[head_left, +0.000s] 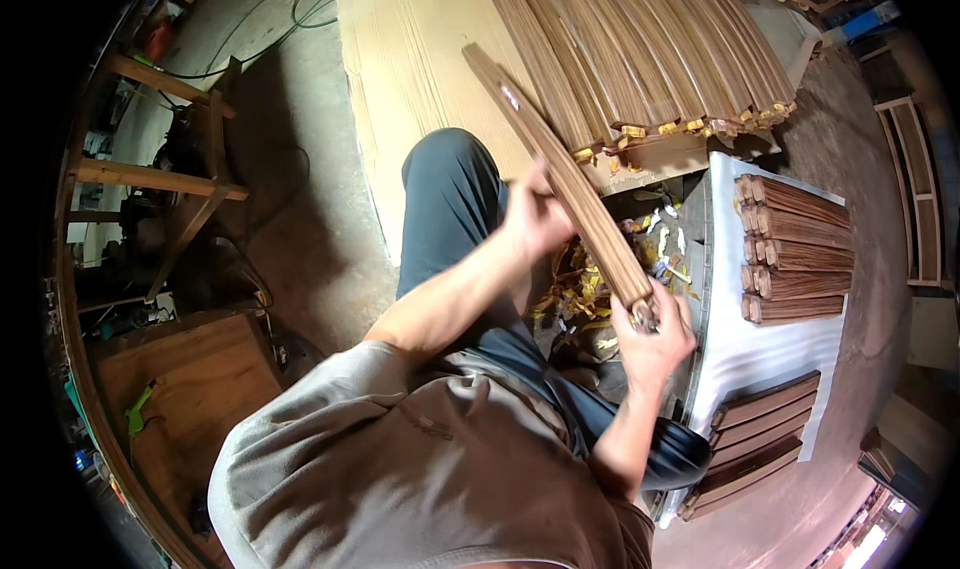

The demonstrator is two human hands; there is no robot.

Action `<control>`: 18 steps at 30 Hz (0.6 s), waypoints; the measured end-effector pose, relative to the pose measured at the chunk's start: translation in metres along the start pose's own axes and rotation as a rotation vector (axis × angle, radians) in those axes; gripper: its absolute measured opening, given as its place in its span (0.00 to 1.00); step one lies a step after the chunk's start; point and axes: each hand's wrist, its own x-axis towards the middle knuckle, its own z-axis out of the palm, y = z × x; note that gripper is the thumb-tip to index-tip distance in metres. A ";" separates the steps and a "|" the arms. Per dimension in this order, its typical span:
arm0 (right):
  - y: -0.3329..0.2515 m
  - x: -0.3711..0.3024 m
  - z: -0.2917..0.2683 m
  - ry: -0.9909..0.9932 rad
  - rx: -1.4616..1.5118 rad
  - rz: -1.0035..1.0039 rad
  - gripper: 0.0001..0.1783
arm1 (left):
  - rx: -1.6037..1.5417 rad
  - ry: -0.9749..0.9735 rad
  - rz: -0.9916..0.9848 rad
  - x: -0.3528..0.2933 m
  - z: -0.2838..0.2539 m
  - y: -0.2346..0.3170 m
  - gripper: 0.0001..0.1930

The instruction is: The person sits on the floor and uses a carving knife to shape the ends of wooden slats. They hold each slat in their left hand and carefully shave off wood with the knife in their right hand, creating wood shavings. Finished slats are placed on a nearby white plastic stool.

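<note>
From the head view, you are holding a long curved wooden slat point(560, 174) slantwise above your lap, its far end pointing up and left over the cardboard sheet point(400, 59) and its near end down by your right knee. Your left hand point(535, 219) is closed around the slat near its middle, fingers wrapped over the top edge. Your right hand point(655, 334) is clamped on the lower end, where a bit of pale tape or a tag shows just under your fingers; what exactly it is cannot be told.

Beyond the slat, a big stack of like slats point(640, 49) lies fanned across the cardboard, their near ends marked with yellow tape. Scraps of yellow tape point(580, 289) litter the floor between your legs, just beneath the held slat. To your right a white foam sheet point(760, 349) carries a row of short dark wooden pieces point(795, 249) at its far part and a set of flat panels point(755, 449) nearer you. On your left stand a wooden frame point(160, 179) and a brown board point(190, 389)
</note>
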 end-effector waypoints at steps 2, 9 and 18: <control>0.010 -0.012 -0.025 -0.020 0.032 -0.037 0.28 | -0.048 0.220 0.089 0.018 0.031 0.036 0.46; 0.041 -0.051 -0.094 -0.194 -0.009 0.059 0.29 | 0.316 0.101 0.197 0.021 0.067 0.031 0.50; 0.018 0.003 -0.068 0.156 0.488 0.357 0.10 | 0.973 -0.042 0.215 0.006 0.077 0.002 0.34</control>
